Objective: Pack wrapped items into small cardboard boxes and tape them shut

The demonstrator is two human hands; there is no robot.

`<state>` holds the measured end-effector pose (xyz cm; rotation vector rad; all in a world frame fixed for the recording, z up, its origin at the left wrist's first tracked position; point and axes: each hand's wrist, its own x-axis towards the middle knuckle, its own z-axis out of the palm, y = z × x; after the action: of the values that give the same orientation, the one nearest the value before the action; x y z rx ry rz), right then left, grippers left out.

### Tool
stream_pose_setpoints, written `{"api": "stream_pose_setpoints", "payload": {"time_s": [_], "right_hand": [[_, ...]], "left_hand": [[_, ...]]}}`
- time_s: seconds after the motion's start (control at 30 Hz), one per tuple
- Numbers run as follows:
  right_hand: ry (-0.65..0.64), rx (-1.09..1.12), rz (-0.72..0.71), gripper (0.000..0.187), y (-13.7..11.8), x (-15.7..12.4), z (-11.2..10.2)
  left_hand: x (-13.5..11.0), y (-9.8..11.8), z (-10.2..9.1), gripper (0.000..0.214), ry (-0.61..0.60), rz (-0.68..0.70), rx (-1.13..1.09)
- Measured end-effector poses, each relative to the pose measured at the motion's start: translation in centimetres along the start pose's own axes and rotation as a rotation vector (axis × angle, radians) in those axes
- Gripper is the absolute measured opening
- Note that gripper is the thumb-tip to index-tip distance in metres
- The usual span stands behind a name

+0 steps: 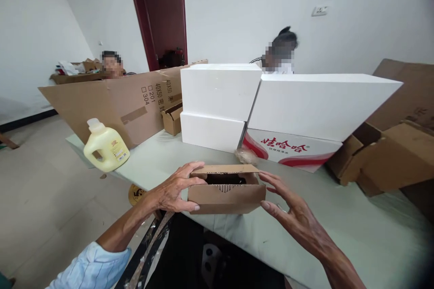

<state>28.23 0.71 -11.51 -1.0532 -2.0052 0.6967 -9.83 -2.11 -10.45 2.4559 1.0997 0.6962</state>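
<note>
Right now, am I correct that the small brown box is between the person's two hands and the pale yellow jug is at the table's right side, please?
Not quite: the pale yellow jug is at the left side of the table, as the head view shows. The small brown box is between the left hand and the right hand.

White walls (230, 9), black skirting (30, 118), dark-red doorframe (140, 9), wall socket (320, 10); pale tiled floor (68, 189).

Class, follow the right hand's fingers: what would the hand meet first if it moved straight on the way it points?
The right hand would likely meet the small brown cardboard box first, at its right end; whether they touch now is unclear.
</note>
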Motion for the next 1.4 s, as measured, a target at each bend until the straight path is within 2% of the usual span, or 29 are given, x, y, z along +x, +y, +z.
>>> {"api": "stream_pose_setpoints", "payload": {"time_s": [0.13, 0.2, 0.47, 0.63, 0.73, 0.83, 0.9, 1.0, 1.1, 1.23, 1.4], "right_hand": [[-0.007, -0.121, -0.096, 0.059, -1.3, -0.2, 0.5], [0.002, -0.169, -0.144, 0.055, -1.6, -0.3, 0.7], [0.075, -0.234, -0.403, 0.012, -3.0, -0.8, 1.4], [-0.019, -0.273, -0.480, 0.017, -4.0, -1.4, 1.2], [-0.127, -0.337, -0.487, 0.019, -3.7, -1.4, 1.0], [-0.234, -0.408, -0.508, 0.030, -3.5, -0.9, 1.0], [-0.269, -0.468, -0.525, 0.041, -3.7, -0.4, 1.1], [-0.284, -0.532, -0.550, 0.043, -4.4, 0.2, 1.2], [-0.218, -0.524, -0.580, 0.038, -4.5, 0.2, 1.3], [-0.002, -0.489, -0.558, 0.041, -3.7, -0.4, 1.5], [0.217, -0.387, -0.484, 0.053, -2.3, -1.2, 1.2]], "left_hand": [[0.3, 0.7, -1.1, 0.097, -0.052, -0.055, 0.057], [0.6, 1.2, -1.7, 0.103, -0.078, -0.077, 0.079], [1.2, 2.1, -3.1, 0.114, -0.169, -0.084, 0.128], [0.7, 1.5, -3.1, 0.115, -0.239, -0.083, 0.134], [0.7, 1.1, -2.9, 0.120, -0.275, -0.100, 0.155], [1.1, 0.7, -2.9, 0.128, -0.298, -0.101, 0.155], [1.4, 0.6, -3.0, 0.130, -0.309, -0.088, 0.150], [1.6, 0.7, -3.2, 0.125, -0.285, -0.062, 0.129], [1.6, 0.8, -3.3, 0.116, -0.234, -0.033, 0.073], [1.1, 0.0, -2.7, 0.116, -0.156, -0.023, 0.005], [-0.1, -1.6, -1.4, 0.120, -0.037, -0.127, -0.090]]}}
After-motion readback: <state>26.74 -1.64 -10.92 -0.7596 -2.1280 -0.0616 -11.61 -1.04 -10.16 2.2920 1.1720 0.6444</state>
